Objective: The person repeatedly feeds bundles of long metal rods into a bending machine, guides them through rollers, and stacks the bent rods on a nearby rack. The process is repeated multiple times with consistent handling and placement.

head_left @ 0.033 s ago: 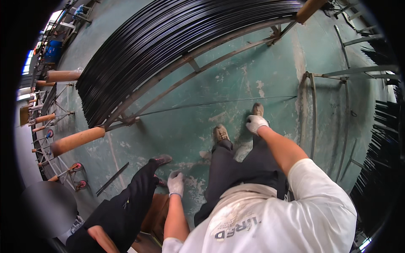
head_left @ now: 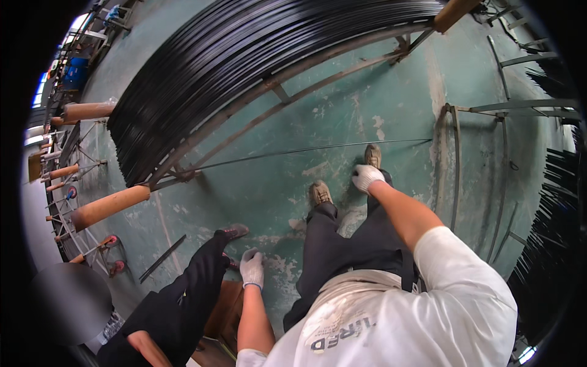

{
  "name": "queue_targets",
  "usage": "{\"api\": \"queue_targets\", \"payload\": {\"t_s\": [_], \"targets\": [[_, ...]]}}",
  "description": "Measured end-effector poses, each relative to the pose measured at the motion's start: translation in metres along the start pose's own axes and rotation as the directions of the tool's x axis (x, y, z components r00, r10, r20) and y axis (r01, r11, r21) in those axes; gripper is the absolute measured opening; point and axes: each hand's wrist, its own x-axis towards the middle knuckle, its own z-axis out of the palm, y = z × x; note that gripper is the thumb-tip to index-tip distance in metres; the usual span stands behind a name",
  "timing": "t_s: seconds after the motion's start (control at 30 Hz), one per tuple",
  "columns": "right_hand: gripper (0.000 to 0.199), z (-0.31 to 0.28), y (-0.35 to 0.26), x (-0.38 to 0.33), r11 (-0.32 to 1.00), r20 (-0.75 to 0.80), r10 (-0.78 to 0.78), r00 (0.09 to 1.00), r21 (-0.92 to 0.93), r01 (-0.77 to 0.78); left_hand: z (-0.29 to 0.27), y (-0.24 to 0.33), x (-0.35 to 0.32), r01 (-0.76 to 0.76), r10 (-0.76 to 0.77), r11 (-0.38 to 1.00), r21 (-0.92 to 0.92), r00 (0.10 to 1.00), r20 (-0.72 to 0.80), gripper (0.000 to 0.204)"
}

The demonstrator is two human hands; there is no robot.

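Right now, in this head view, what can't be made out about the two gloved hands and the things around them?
- Left hand: gloved, back toward the camera; whether it grips anything is hidden.
- Right hand: fist near the thin rod; contact too small to tell.
- Black strip bundle: ends cut off by the picture's rim.
- Person alongside: upper body cut off at the lower edge.

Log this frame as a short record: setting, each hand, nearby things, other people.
setting: workshop with worn green floor
left hand: gloved, empty, hanging by the leg
right hand: gloved, down near the right shoe, holds nothing I can make out
nearest thing: thin wire stretched above the floor, ahead of the shoes
large item: coil of black strips on a metal frame
other person: dark trousers, lower left
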Motion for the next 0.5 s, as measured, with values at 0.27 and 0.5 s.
{"api": "queue_targets", "payload": {"t_s": [0.27, 0.5], "targets": [[0.057, 0.053, -0.076, 0.190, 0.968, 0.019, -0.200, 0.980, -0.154, 0.200, 0.088, -0.058, -0.009, 0.093, -0.093, 0.996, 0.002, 0.996, -0.005, 0.030], [0.060, 0.105, -0.052, 0.292, 0.925, 0.121, -0.288, 0.950, -0.223, 0.309, 0.194, -0.006, -0.030, 0.158, -0.175, 0.971, 0.178, 0.981, 0.080, 0.033]]}}
